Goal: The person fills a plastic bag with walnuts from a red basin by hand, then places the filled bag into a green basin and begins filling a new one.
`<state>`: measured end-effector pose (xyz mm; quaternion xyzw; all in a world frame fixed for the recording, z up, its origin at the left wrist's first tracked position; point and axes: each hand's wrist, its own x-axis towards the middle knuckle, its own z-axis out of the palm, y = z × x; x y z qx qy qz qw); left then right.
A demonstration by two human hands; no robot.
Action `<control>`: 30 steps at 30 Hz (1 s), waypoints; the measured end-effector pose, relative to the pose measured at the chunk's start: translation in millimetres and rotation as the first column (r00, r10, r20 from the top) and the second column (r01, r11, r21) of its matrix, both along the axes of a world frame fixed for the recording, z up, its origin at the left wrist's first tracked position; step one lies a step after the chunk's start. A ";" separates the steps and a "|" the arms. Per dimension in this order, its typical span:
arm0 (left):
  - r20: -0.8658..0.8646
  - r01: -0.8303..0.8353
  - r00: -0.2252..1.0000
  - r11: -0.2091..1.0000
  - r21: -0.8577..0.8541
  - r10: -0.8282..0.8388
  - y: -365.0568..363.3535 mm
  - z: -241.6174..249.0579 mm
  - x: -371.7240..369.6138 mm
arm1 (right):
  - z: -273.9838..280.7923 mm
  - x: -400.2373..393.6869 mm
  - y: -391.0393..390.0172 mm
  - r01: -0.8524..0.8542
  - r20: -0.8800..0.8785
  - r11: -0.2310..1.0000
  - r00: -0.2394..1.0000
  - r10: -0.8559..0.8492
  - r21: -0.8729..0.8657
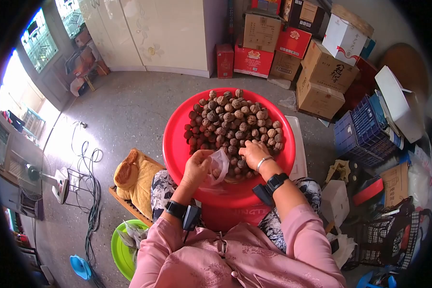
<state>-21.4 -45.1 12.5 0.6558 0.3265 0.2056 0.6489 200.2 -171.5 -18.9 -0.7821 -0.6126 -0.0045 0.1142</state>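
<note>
A wide red basin (175,144) sits before my knees with a heap of walnuts (230,113) in it, piled toward the far side. Over the basin's near left part, my left hand (199,165) is closed on the edge of a clear plastic bag (219,165). A few walnuts show through the bag's thin wall. My right hand (255,153) reaches into the near right of the heap, fingers curled down among the walnuts. What its fingertips hold, if anything, is hidden behind the hand.
To my left, a low wooden stool with a yellow cushion (146,185) stands beside a green basin (117,249) holding filled bags. Cables (93,192) run across the floor. Stacked cartons (321,81) and a blue crate (365,129) line the right side.
</note>
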 end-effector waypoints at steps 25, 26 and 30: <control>0.032 -0.005 0.999 0.997 0.077 0.002 -0.8 -5.6 2.2 | -2.8 -2.8 4.0 0.082 0.071 0.994 0.995 -0.077 -0.075; 0.021 0.000 1.000 0.998 0.059 -0.001 -0.5 -5.6 1.7 | -3.6 -2.4 4.9 0.095 0.078 0.991 0.993 -0.088 -0.093; -0.003 0.015 1.000 1.000 0.023 -0.015 -1.1 -1.6 0.9 | -0.9 -3.1 5.8 0.119 0.083 0.985 0.991 -0.110 -0.121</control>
